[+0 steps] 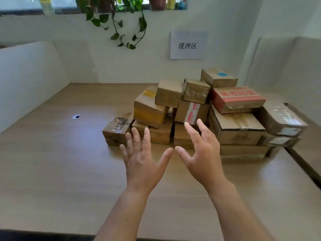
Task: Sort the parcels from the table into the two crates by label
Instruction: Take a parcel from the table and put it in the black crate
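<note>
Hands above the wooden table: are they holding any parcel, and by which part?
Nothing is held: the left hand and right hand are open, fingers spread, before the pile of brown cardboard parcels.

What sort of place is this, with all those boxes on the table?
Probably a parcel-sorting corner of an office: taped cardboard parcels piled on a wooden table, a paper sign in Chinese characters on the wall, and a trailing plant hanging above.
</note>
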`<state>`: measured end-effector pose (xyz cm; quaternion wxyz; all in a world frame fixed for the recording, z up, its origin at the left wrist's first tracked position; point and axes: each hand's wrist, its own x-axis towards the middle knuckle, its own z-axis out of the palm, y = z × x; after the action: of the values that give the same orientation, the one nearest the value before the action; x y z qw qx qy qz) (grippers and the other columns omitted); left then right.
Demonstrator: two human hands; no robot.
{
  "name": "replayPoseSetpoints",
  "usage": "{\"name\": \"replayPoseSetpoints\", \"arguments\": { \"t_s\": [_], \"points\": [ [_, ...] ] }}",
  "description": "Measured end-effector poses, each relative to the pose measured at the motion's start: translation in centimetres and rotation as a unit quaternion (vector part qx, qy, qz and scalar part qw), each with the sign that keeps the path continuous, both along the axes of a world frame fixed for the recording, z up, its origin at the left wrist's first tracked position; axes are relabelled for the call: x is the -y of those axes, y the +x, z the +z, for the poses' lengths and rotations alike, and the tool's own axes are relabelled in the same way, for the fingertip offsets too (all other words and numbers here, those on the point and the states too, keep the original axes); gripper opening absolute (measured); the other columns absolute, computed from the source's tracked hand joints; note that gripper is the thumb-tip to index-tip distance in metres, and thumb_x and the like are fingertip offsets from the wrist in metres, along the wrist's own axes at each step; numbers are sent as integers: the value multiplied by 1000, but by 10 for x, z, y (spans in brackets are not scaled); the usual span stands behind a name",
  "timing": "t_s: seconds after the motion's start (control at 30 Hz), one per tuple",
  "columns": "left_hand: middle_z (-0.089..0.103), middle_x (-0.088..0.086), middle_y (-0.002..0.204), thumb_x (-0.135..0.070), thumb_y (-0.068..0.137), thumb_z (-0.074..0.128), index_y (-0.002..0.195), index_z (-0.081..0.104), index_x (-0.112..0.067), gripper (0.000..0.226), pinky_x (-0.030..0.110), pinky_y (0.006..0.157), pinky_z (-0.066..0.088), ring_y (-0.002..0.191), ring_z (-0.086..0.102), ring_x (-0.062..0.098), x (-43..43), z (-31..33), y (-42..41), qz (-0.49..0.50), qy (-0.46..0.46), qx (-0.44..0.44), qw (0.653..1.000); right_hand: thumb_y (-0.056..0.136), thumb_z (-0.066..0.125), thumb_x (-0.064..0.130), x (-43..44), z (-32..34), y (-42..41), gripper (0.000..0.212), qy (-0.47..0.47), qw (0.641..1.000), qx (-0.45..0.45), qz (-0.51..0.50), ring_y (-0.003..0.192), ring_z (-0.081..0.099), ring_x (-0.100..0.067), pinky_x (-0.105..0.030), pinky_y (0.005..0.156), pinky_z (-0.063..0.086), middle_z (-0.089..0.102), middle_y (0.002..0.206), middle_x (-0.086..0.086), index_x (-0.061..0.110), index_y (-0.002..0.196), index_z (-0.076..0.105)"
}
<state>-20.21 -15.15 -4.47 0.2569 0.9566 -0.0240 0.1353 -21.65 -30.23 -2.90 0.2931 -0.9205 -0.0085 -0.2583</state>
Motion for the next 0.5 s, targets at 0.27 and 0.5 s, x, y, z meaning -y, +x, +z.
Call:
{"name": "replayPoseSetpoints", "arguments": {
  "t_s": [0.27,0.5],
  "points": [
    [-32,-7,149,-87,66,2,153,-10,-32,104,33,109,-26,137,-37,12,80,4,73,-100,-24,12,995,89,63,42,84,14,39,70,-51,991,-70,-101,147,16,-19,-39,117,19,19,160,-3,29,150,31],
    [-28,-2,156,-88,73,7,151,-14,-32,99,27,107,-28,137,-37,11,125,14,134,-143,-30,15,989,89,66,37,137,22,83,72,-20,984,-82,-156,146,17,-21,-40,116,27,19,159,-5,25,150,31]
  ]
}}
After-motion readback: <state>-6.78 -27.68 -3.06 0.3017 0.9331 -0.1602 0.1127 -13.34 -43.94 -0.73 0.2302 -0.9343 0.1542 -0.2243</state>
